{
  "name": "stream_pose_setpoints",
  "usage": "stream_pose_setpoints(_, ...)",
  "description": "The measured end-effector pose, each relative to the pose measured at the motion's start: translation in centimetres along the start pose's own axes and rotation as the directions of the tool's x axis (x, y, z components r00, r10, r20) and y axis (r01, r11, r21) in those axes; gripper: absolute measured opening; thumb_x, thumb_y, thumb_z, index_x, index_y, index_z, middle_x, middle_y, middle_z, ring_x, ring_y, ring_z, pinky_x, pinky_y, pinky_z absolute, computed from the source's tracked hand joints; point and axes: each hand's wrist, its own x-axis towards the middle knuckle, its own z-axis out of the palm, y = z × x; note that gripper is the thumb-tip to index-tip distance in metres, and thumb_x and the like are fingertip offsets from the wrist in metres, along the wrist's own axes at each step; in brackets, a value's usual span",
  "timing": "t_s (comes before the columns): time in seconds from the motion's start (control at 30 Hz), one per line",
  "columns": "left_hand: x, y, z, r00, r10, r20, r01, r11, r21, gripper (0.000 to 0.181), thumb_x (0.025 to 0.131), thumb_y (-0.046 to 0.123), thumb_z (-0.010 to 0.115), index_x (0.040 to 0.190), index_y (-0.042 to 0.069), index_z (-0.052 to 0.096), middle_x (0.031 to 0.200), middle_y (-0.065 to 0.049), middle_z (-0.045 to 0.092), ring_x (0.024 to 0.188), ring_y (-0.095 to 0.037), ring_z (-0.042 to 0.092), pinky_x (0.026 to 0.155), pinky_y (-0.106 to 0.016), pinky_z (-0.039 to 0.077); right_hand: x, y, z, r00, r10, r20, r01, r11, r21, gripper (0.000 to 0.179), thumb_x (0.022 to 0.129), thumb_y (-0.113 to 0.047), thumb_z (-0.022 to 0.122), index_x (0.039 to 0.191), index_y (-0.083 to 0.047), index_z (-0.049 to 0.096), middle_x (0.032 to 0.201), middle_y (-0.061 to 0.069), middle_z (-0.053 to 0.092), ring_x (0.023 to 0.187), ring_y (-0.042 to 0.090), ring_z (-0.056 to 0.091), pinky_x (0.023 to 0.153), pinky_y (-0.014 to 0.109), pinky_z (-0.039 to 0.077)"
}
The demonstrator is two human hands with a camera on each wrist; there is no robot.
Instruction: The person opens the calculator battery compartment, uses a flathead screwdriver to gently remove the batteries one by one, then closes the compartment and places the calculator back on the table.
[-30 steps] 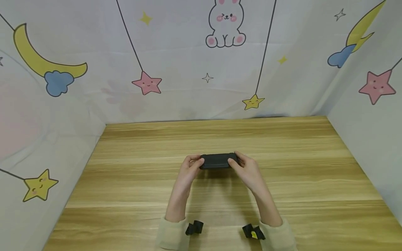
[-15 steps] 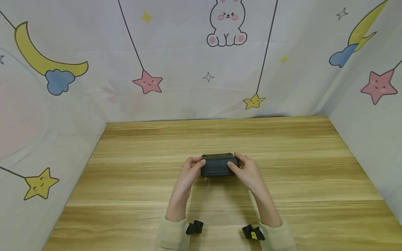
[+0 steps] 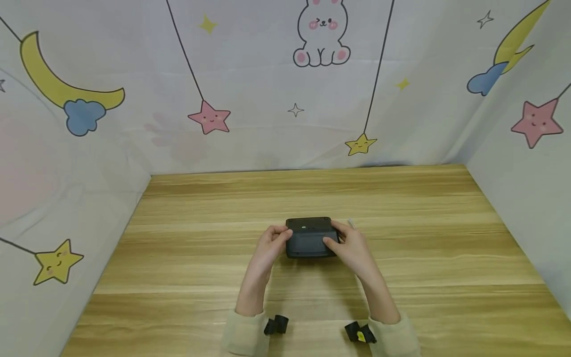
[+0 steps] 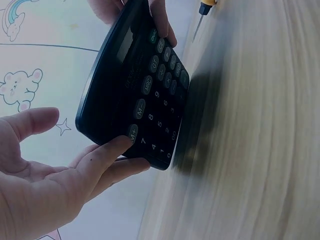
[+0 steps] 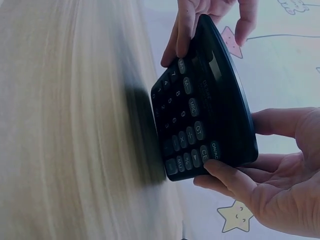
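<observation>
A black calculator (image 3: 311, 244) is held between both hands, its back turned toward the head camera. Its keys show in the left wrist view, where the calculator (image 4: 135, 90) stands tilted with its lower edge close over the wooden table (image 3: 200, 277). My left hand (image 3: 270, 243) grips one short end, thumb on the back and fingers on the key side. At the other end, my right hand (image 3: 353, 246) holds it the same way. The right wrist view shows right fingertips near the CE key on the calculator (image 5: 200, 110).
A screwdriver (image 4: 203, 11) with an orange and black handle lies on the table beyond the right hand, mostly hidden by it in the head view. Fabric walls (image 3: 250, 84) with printed stars and a rabbit enclose the table at the back and sides.
The calculator has tipped so that more of its back faces up toward the head camera, its near edge coming closer to me. Both hands keep their hold with little shift.
</observation>
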Motion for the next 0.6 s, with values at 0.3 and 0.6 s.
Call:
stream_pose_setpoints(0.3,0.4,-0.9,-0.1,0.998,0.048,0.043,-0.047,0.999,-0.025,0.038,0.090,0.000,0.053,0.126,-0.010,0.046,0.141,-0.030,0.045,0.130,-0.039,0.047,0.105,-0.044,0.043,0.1,0.3,0.2,0.999,-0.040,-0.026,0.040,0.999,-0.026,0.055,0.090,-0.011,0.065,0.138,0.005,0.046,0.140,0.027,0.048,0.126,0.040,0.051,0.099,0.045,0.047)
stream_pose_setpoints(0.6,0.8,-1.3,0.0,0.996,0.071,0.057,-0.071,0.997,-0.006,0.043,0.084,-0.012,0.056,0.126,-0.012,0.045,0.145,-0.033,0.038,0.139,-0.044,0.033,0.112,-0.049,0.032,0.1,0.5,0.1,1.000,-0.016,-0.022,0.016,0.999,-0.035,0.054,0.090,-0.012,0.065,0.139,0.002,0.048,0.142,0.026,0.047,0.127,0.041,0.049,0.099,0.046,0.046)
